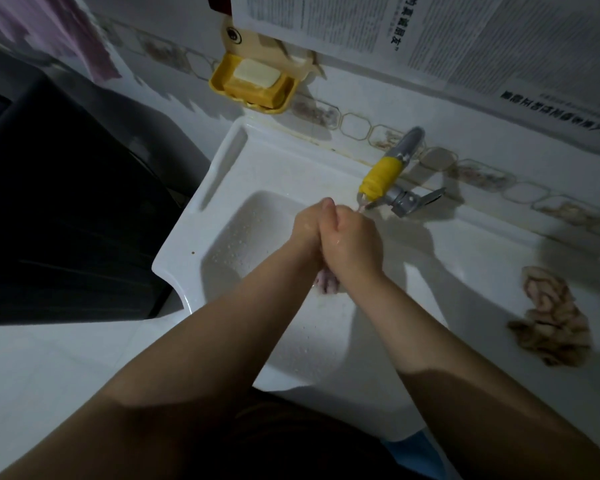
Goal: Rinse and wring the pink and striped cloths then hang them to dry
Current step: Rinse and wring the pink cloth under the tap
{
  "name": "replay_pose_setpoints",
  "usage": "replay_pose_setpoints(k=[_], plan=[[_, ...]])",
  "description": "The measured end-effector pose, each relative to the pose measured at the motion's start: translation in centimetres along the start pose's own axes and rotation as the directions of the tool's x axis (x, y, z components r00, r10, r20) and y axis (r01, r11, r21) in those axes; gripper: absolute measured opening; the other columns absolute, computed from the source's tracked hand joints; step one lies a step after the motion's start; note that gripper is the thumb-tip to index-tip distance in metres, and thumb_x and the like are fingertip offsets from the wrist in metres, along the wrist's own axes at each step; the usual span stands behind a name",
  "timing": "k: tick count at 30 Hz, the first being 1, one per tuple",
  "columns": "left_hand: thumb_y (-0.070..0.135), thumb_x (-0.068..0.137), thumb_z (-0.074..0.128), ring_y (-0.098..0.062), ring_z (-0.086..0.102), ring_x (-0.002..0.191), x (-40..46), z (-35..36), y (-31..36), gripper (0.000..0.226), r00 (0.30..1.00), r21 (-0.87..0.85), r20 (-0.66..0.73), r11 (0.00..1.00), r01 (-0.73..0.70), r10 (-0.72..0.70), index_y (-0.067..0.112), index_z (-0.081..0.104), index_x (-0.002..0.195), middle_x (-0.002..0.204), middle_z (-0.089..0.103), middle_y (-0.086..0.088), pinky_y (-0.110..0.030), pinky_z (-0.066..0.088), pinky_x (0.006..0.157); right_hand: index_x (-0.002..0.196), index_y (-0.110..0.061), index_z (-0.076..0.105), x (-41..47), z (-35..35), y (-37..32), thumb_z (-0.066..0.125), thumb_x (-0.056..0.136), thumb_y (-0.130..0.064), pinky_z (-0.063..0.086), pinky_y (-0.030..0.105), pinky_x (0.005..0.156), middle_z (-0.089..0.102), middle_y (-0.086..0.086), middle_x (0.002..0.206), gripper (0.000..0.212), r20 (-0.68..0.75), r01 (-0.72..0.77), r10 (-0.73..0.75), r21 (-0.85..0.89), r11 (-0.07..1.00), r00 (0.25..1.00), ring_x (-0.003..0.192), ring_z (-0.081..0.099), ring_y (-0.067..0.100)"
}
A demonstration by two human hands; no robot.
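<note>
Head view: both hands pressed together over the sink (201, 188) basin, just below the tap (381, 174). Left hand (307, 225) and right hand (352, 242) both curled tight round the pink cloth (326, 282); only its tail shows, poking out under the wrists toward the person. Cloth's long axis seems to run vertically through the two fists, likely a wring. Striped cloth (548, 317) lies bunched on the counter, well apart to the right, nearer the right hand. It looks untouched, probably next.
</note>
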State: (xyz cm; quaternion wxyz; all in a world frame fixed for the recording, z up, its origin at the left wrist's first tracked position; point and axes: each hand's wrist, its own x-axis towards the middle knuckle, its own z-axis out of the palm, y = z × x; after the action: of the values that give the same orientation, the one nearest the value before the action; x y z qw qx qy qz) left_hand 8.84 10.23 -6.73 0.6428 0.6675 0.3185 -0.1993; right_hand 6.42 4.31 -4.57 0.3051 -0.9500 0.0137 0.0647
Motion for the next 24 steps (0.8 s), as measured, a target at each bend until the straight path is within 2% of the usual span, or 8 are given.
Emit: replay_pose_setpoints(k=[4,7,9,11,15,18,21,24], plan=[[0.030,0.098,0.045,-0.009,0.045,0.028,-1.4,1.4,-0.5,0.036,0.981,-0.387,0.128,0.904,0.184,-0.145,0.015,0.049,0.065,0.039,0.049,0.002,-0.012,0.034,0.032,0.085,-0.005,0.062,3.5,-1.5,1.7,0.039,0.099,-0.039,0.037,0.031,0.072,0.064,0.018,0.095,0.043,0.031,-0.225,0.225,0.006,0.974,0.974,0.092,0.060,0.033],[0.032,0.096,0.047,-0.012,0.038,0.024,-1.4,1.5,-0.1,0.042,0.987,-0.340,0.059,0.927,0.158,-0.147,0.013,0.046,0.058,0.035,0.044,0.000,-0.011,0.030,0.033,0.096,-0.006,0.064,4.9,-0.6,3.2,0.042,0.099,-0.033,0.040,0.033,0.075,0.065,0.020,0.105,0.035,0.067,-0.261,0.254,0.125,0.957,0.965,0.101,0.060,0.035],[0.038,0.097,0.046,-0.016,0.049,0.034,-0.7,0.3,-0.5,0.045,0.993,-0.358,0.090,0.928,0.103,-0.076,0.012,0.052,0.061,0.044,0.053,-0.005,-0.015,0.040,0.039,0.081,-0.012,0.061,4.7,-0.1,3.6,0.044,0.098,-0.031,0.046,0.039,0.078,0.067,0.017,0.094,0.030,0.094,-0.328,0.319,0.428,0.842,0.943,0.096,0.063,0.036],[0.042,0.099,0.043,-0.022,0.063,0.066,0.3,-1.3,-1.4,0.041,0.997,-0.322,0.070,0.945,0.055,-0.035,0.011,0.062,0.079,0.079,0.067,-0.015,-0.028,0.054,0.065,0.074,-0.014,0.059,4.2,-0.7,3.6,0.045,0.097,-0.036,0.052,0.034,0.068,0.065,0.004,0.077,0.034,0.249,-0.464,0.415,0.674,0.575,0.875,0.077,0.066,0.026],[0.044,0.102,0.033,-0.031,0.045,0.124,0.1,-3.5,-4.1,0.051,0.980,-0.136,-0.062,0.975,0.178,-0.188,0.009,0.041,0.139,0.141,0.043,-0.014,-0.045,0.037,0.102,0.082,-0.014,0.059,3.2,-1.7,3.2,0.051,0.096,-0.034,0.054,0.029,0.060,0.065,0.004,0.072,0.026,0.541,-0.575,0.206,0.798,0.180,0.816,0.066,0.065,0.016],[0.057,0.099,0.023,-0.029,0.051,0.108,-1.5,-4.0,-6.1,0.065,0.905,-0.293,0.151,0.857,0.425,-0.397,0.001,0.051,0.121,0.131,0.052,-0.015,-0.040,0.041,0.093,0.098,-0.007,0.061,1.5,-2.0,2.9,0.061,0.086,-0.035,0.051,0.041,0.083,0.071,0.012,0.087,0.030,0.523,-0.521,0.048,0.827,0.210,0.851,0.085,0.066,0.024],[0.068,0.093,0.012,-0.032,0.056,0.098,-2.3,-3.5,-5.9,0.084,0.848,-0.531,0.480,0.696,0.484,-0.224,-0.002,0.057,0.106,0.104,0.064,-0.020,-0.042,0.044,0.086,0.104,0.005,0.057,-0.8,-1.9,3.4,0.058,0.091,-0.026,0.049,0.038,0.085,0.067,0.025,0.099,0.034,0.505,-0.466,-0.031,0.817,0.340,0.863,0.090,0.063,0.026],[0.054,0.100,0.023,-0.025,0.062,0.095,-1.3,-3.2,-4.2,0.058,0.932,-0.630,0.341,0.707,0.321,-0.119,0.007,0.057,0.096,0.089,0.064,-0.012,-0.044,0.049,0.087,0.088,0.000,0.057,-3.3,-1.9,4.6,0.056,0.093,-0.014,0.045,0.022,0.066,0.063,0.012,0.077,0.014,0.520,-0.390,-0.041,0.687,0.613,0.853,0.070,0.057,0.014]])
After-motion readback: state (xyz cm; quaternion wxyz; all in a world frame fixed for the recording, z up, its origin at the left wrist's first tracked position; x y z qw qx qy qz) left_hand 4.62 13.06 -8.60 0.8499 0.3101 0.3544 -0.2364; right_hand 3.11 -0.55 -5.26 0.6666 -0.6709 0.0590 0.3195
